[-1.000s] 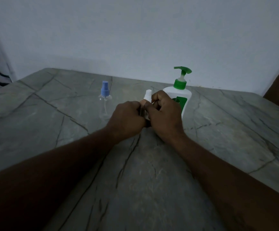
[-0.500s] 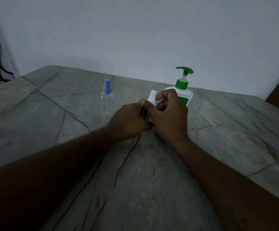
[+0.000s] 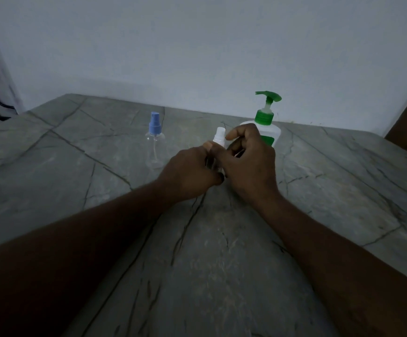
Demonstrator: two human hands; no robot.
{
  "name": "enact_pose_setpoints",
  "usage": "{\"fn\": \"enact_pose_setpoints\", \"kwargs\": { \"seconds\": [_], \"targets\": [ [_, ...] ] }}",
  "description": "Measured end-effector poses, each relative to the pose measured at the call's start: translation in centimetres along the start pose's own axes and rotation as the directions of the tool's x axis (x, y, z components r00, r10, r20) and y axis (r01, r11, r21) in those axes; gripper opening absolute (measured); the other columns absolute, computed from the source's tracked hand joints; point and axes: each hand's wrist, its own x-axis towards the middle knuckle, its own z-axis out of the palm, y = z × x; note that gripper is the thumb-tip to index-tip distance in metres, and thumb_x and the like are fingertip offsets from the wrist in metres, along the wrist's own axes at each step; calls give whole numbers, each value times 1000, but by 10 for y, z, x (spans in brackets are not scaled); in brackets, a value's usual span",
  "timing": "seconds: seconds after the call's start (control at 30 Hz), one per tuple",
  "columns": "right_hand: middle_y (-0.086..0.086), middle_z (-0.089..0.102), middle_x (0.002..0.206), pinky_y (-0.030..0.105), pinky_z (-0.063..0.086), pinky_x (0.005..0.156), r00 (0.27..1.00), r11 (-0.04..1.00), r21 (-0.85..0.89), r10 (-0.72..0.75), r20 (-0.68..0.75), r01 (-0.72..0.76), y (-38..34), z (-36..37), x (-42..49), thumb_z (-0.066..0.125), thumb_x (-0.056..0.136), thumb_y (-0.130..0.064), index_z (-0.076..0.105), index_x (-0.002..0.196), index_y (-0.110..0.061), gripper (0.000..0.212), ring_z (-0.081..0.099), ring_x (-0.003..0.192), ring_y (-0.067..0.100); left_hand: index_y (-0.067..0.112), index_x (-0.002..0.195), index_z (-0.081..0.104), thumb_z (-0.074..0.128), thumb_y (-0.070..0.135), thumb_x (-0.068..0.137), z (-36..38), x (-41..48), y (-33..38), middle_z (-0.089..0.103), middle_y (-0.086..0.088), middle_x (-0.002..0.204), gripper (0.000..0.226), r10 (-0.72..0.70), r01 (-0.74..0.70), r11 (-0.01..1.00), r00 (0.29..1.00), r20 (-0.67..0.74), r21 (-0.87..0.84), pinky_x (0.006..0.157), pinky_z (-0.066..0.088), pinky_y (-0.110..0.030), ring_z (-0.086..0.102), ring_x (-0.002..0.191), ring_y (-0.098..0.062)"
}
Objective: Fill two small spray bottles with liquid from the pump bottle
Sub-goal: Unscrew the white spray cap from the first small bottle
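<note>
Grey veined stone table point(image 3: 319, 190) in dim light. Toward the back, upright white pump bottle point(image 3: 268, 128) with green pump head. Just in front, left hand point(image 3: 188, 173) and right hand point(image 3: 248, 164) together, fingers curled round a white-capped spray bottle point(image 3: 220, 135), only its top showing. Further left, standing apart, clear blue-capped spray bottle point(image 3: 155, 142).

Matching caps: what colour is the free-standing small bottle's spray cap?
Blue spray cap, seen in the head view.
</note>
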Motion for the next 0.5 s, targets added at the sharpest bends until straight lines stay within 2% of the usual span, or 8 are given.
{"fn": "enact_pose_setpoints", "kwargs": {
  "seconds": [0.1, 0.17, 0.23, 0.33, 0.43, 0.5],
  "targets": [
    [-10, 67, 78, 11, 45, 61, 1000, 1000, -10, -7, -4, 7, 3, -2, 3, 78, 87, -39, 66, 88, -19, 24, 60, 67, 3, 15, 124, 64, 78, 27, 81, 0, 1, 0, 69, -1, 110, 47, 7, -7, 1000, 1000, 2, -6, 70, 44, -19, 62, 92, -15],
    [-4, 71, 89, 8, 42, 67, 999, 999, -6, -32, 10, 32, 4, -3, 2, 73, 90, -34, 72, 96, -14, 21, 60, 75, 2, 13, 123, 65, 78, 26, 82, 0, 2, 0, 69, -3, 114, 45, 5, -5, 1000, 1000, 17, -4, 72, 43, -19, 63, 97, -17],
    [-2, 72, 101, 8, 44, 73, 998, 998, -25, -55, 20, 56, 3, -2, 1, 70, 90, -36, 73, 111, -12, 32, 63, 87, 5, 12, 125, 64, 78, 27, 83, 1, 2, 0, 70, -5, 116, 46, 7, -7, 1000, 1000, 24, 4, 73, 45, -21, 63, 97, -17],
    [-11, 68, 97, 8, 46, 69, 997, 996, -44, -79, -1, 79, 3, 0, -1, 81, 82, -39, 67, 112, -22, 38, 63, 84, 3, 11, 132, 61, 78, 26, 84, 1, 1, 0, 69, -5, 120, 53, 18, -18, 1000, 1000, 4, -7, 79, 48, -25, 63, 97, -16],
    [-19, 65, 93, 9, 47, 65, 997, 998, -10, -68, -34, 67, 0, -2, 1, 86, 79, -30, 61, 104, -26, 35, 63, 80, -2, 13, 130, 62, 78, 26, 83, 1, 1, -1, 68, 0, 114, 51, 27, -27, 1000, 1000, 1, -10, 71, 44, -19, 62, 95, -15],
    [-17, 66, 96, 8, 48, 66, 998, 998, 35, -56, -12, 56, 0, -3, 1, 82, 84, -23, 61, 107, -25, 32, 64, 82, -3, 14, 128, 63, 78, 27, 83, 1, 1, -1, 67, 2, 109, 49, 28, -27, 1000, 1000, 5, -14, 69, 40, -15, 61, 93, -14]
  ]
}}
